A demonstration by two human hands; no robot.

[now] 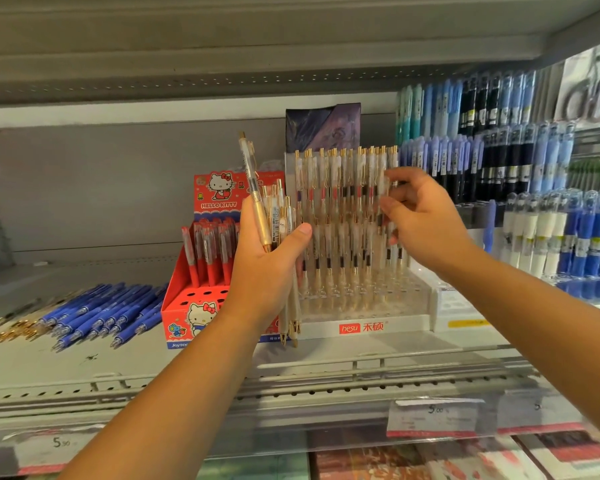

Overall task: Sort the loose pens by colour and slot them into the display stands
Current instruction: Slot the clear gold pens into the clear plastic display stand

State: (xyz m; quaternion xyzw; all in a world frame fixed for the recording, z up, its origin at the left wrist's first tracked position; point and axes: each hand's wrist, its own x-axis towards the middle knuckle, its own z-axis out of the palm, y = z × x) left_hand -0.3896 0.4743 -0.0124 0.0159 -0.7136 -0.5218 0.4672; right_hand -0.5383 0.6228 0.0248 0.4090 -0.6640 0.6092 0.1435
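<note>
free: clear stand (pixel 406 325) front rows (holes open) | blocked: red box (pixel 187 306) left, upper shelf (pixel 257 57) overhead

"HELLO KITTY" stood on the red box (pixel 219 194), at nine o'clock from the white stand (pixel 361 328), which read "hesu 禾硕". A price tag (pixel 435 415) at five o'clock read "5.00".

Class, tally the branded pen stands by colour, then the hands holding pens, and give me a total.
Red Hello Kitty stand: 1
White hesu stand: 1
Hands holding pens: 2 (left hand holds a bundle of pens; right hand pinches a clear pen)
Total: 4
</note>
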